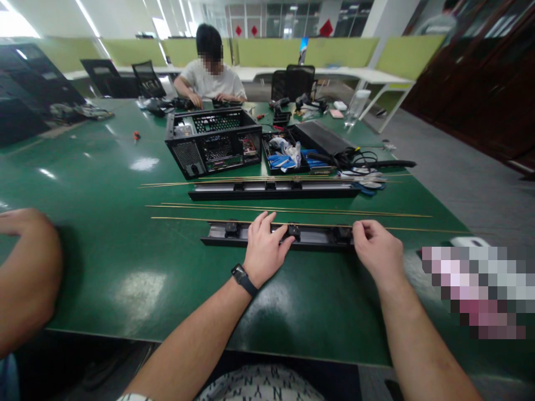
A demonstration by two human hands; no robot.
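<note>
A black-edged metal rail (pixel 221 241) lies across the green table in front of me, with several black blocks (pixel 293 231) along its channel. My left hand (pixel 266 250), in a dark wristband, rests over the rail with fingers spread. Its thumb and index finger touch the left side of the middle block. At the rail's right end my right hand (pixel 379 252) is closed in a pinch on a thin brass rod (pixel 418 229). That rod runs along the rail's far edge and sticks out past both ends. The pinching fingertips are partly hidden.
Loose brass rods (pixel 188 206) and a second rail (pixel 267 195) lie beyond. Farther back are an open computer case (pixel 213 145), a tray of blue-white gloves (pixel 286 153) and cables (pixel 368 159). A person (pixel 213 78) sits opposite; another person's arm (pixel 29 267) is at left.
</note>
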